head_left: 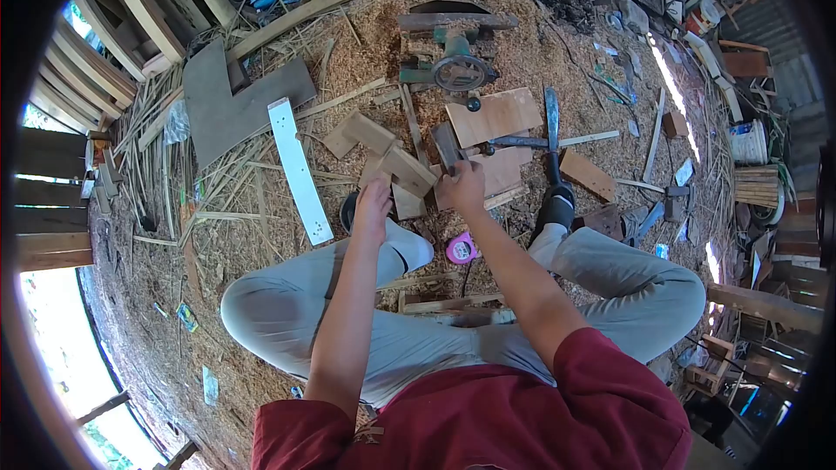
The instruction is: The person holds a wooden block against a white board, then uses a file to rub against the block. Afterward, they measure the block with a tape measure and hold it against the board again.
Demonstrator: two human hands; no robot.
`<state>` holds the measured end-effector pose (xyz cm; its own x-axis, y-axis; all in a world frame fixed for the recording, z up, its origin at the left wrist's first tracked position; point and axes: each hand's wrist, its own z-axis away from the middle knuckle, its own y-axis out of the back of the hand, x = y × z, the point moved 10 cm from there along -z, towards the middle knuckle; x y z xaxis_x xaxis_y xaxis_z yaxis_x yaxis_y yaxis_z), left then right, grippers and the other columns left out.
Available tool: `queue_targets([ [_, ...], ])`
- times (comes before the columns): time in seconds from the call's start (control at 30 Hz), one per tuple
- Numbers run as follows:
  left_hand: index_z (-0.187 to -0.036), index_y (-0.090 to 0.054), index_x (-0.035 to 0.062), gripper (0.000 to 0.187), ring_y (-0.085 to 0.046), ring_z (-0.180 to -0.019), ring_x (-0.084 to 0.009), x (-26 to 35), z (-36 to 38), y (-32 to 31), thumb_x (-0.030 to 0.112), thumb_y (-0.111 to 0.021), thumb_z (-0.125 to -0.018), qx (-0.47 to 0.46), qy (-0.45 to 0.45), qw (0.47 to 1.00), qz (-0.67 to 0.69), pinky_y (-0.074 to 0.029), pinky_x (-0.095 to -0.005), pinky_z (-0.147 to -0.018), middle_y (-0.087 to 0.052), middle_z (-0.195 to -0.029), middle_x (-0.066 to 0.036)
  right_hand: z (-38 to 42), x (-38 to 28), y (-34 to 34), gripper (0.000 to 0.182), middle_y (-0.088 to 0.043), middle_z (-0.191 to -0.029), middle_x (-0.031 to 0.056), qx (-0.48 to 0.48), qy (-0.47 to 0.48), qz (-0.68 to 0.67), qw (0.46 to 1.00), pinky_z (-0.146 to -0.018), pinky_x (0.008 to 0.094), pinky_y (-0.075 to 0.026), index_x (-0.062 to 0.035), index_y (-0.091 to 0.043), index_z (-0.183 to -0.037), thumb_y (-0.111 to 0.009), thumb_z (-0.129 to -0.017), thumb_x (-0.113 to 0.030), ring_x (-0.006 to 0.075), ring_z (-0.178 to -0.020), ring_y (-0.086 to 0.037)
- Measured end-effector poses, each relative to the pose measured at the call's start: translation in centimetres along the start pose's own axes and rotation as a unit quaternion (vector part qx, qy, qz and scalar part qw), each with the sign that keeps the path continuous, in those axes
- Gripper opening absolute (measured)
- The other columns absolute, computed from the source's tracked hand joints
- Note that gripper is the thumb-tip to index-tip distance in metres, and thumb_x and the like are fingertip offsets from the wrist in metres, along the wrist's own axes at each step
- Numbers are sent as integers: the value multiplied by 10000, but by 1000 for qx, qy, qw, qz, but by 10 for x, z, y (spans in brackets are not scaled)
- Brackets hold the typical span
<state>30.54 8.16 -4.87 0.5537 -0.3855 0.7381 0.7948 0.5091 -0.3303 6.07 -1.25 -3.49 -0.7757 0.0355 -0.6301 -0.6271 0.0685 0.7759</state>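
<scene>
My left hand (373, 206) is closed, its fingertips at the near left end of a light wooden block (409, 171). In my right hand (463, 186) is a dark flat rectangular piece (446, 144), which stands at a slant just right of the block. Exactly what tool it is does not show. Another wooden piece (367, 132) lies beyond the block. Wooden boards (495, 115) lie on the ground past my right hand, with a hammer-like tool (515, 141) across them. A pink tape measure (461, 249) rests between my feet.
A long knife (552, 113) lies by my right foot. Beyond the boards stands a green machine with a handwheel (460, 73). To the left are a white strip (300, 172) with holes and a grey sheet (222, 104). Shavings and wood offcuts (588, 174) cover the ground.
</scene>
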Motion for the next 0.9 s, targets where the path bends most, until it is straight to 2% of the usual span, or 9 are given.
queue_targets([
  [0.17,-1418,-533,77,574,-575,-1259,-309,-32,8,18,429,-583,-967,53,119,992,-3,-453,-440,-1028,-567,-1445,-157,-15,6,-13,563,-576,-1255,240,-22,-24,70,997,-947,526,-513,-57,-593,-1227,-834,-760,-261,447,-1136,-588],
  [0.33,-1351,-574,72,530,-611,-1161,-274,-32,3,29,424,-595,-956,75,100,992,4,-478,-424,-967,-626,-1354,-122,-19,0,-19,545,-615,-1170,236,-65,-29,37,997,-901,498,-526,-25,-586,-1175,-848,-759,-261,422,-1077,-621],
  [0.43,-1315,-594,78,498,-623,-1114,-246,-33,-3,34,415,-598,-948,96,84,992,10,-481,-407,-936,-647,-1311,-98,-23,-16,-18,551,-631,-1131,225,-22,-47,-137,989,-887,483,-526,-16,-592,-1149,-862,-753,-287,395,-1021,-637],
  [0.53,-1282,-611,89,470,-631,-1077,-225,-39,-5,42,407,-604,-935,118,78,990,29,-482,-395,-912,-659,-1284,-84,-38,-52,-27,581,-623,-1152,226,-85,-70,-329,938,-922,473,-512,-10,-594,-1131,-874,-746,-342,373,-1067,-620],
  [0.63,-1263,-617,102,449,-627,-1021,-217,-33,1,44,394,-606,-923,147,77,985,41,-483,-390,-898,-663,-1242,-70,-58,-89,-28,610,-604,-1208,221,-40,159,-238,957,-972,469,-489,-16,-594,-1145,-881,-743,-374,374,-1161,-581],
  [0.67,-1260,-617,101,445,-625,-1010,-215,-32,0,45,393,-604,-924,154,77,984,40,-484,-390,-890,-663,-1231,-68,-54,-84,-40,675,-580,-1278,201,-43,179,-136,973,-1023,467,-472,-30,-589,-1206,-893,-724,-392,372,-1259,-533],
  [0.77,-1195,-625,106,393,-632,-938,-197,-29,-4,47,364,-637,-900,160,70,983,60,-486,-381,-814,-668,-1142,-59,-16,-56,-79,720,-567,-1321,184,-207,55,111,971,-1051,479,-472,-50,-579,-1264,-892,-713,-393,372,-1297,-519],
  [0.87,-1161,-630,111,360,-638,-899,-188,-29,-6,50,343,-653,-887,169,61,981,70,-483,-369,-769,-669,-1098,-54,0,-68,-82,842,-596,-1296,196,-205,162,232,937,-1066,479,-480,-19,-517,-1320,-896,-679,-410,390,-1283,-540],
  [0.9,-1159,-630,113,355,-639,-894,-187,-29,-3,53,340,-651,-887,177,60,980,68,-482,-364,-764,-668,-1095,-53,2,-67,-84,832,-594,-1303,203,-235,148,234,932,-1065,483,-479,-6,-521,-1313,-887,-689,-417,390,-1277,-546],
])
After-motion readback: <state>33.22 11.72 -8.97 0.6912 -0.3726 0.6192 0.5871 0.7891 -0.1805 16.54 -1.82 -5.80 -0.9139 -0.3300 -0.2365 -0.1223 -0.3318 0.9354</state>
